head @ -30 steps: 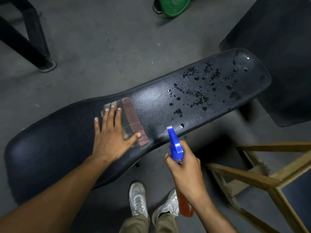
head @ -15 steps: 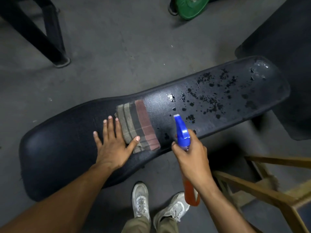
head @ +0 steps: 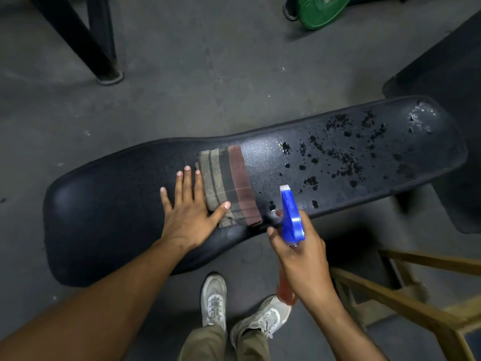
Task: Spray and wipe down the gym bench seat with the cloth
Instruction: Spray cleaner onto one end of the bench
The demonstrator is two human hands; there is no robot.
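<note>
A gym: padded bench point(head: 109, 204), green weight plate point(head: 322, 9), concrete floor point(head: 182, 87).

L hand point(head: 188, 212) flat by cloth point(head: 229, 187) on wet bench seat point(head: 109, 204); R hand point(head: 299, 252) grips spray bottle point(head: 291, 220).

left hand point(head: 188, 212) slid off cloth point(head: 229, 186), only thumb on it

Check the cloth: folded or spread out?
Folded. The cloth lies as a narrow striped strip across the bench seat, layered edges showing beside the left hand.
</note>
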